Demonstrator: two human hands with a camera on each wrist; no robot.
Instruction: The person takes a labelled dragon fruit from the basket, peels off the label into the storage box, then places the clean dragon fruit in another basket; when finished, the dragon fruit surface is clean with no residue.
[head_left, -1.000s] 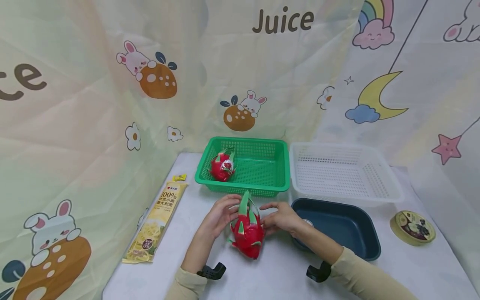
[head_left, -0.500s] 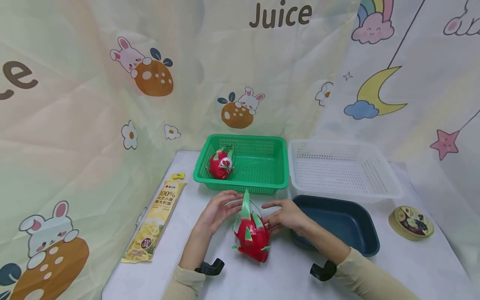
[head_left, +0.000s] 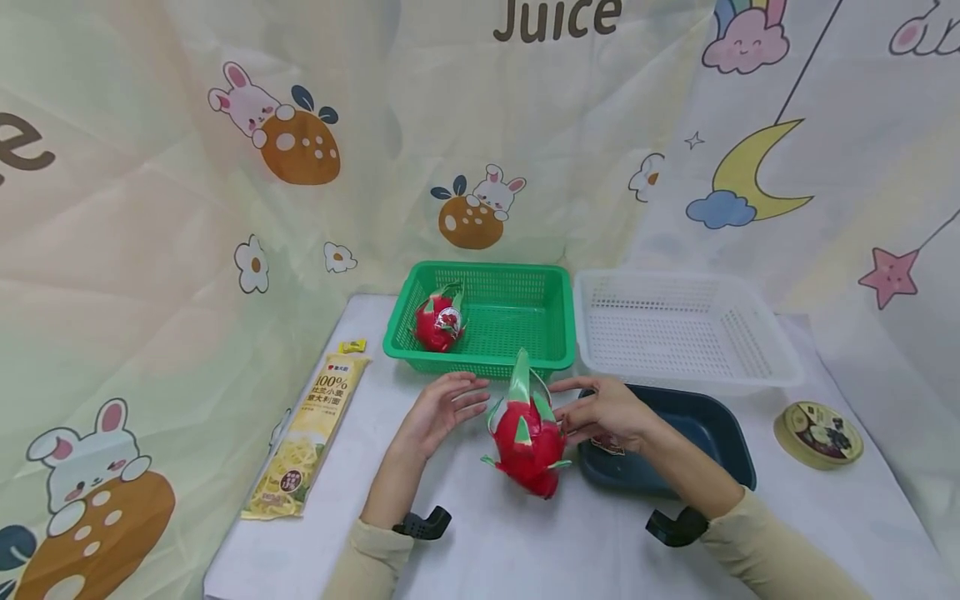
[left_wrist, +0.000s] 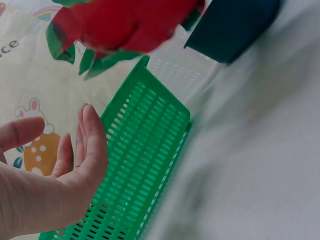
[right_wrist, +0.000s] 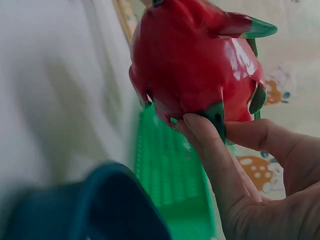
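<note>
A red dragon fruit (head_left: 527,442) with green-tipped scales is held up over the table by my right hand (head_left: 611,414). In the right wrist view, thumb and fingers pinch it near a green scale (right_wrist: 216,119). My left hand (head_left: 442,410) stands to the left of the fruit, fingers loosely bent and holding nothing; the left wrist view shows a gap between that hand (left_wrist: 65,170) and the fruit (left_wrist: 130,25). Another dragon fruit (head_left: 437,323), bearing a round sticker, lies in the left part of the green basket (head_left: 480,367).
Right of the green basket stands a white basket (head_left: 780,371). A dark blue tray (head_left: 697,433) lies behind my right forearm, with a small packaged item (head_left: 609,445) in it. A round tin (head_left: 817,435) is at far right; a pasta pack (head_left: 307,437) and small yellow packet (head_left: 352,346) lie left.
My right hand has carried the dragon fruit to the right, and its tip now stands higher in the head view. The gap between the fruit and my left hand has widened.
</note>
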